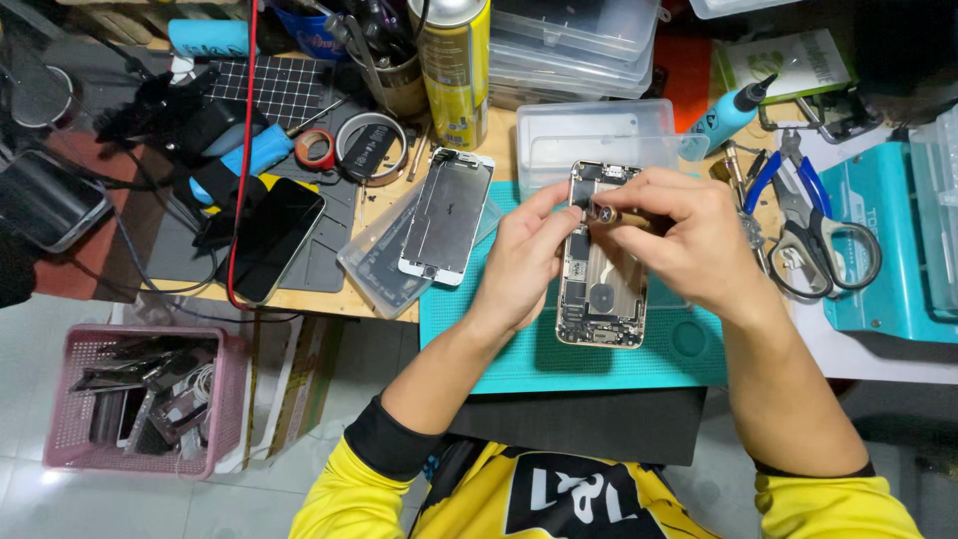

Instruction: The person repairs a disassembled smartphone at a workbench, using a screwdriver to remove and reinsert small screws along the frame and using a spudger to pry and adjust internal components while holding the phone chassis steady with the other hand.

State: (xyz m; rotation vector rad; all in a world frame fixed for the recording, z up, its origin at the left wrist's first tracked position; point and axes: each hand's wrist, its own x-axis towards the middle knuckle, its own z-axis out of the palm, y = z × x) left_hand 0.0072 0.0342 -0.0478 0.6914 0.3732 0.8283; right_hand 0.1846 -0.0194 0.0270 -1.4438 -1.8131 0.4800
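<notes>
Now | phone point(602, 289) laid lengthwise away from body, under both hands | left hand point(526, 258) pinching its top edge | right hand point(689, 235) gripping screwdriver point(611, 215), nearer the top

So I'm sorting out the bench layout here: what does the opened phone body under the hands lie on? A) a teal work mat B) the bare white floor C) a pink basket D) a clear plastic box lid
A: the opened phone body lies flat on the teal work mat, with the left hand and the right hand over its upper end; the pink basket stands down on the floor.
</notes>
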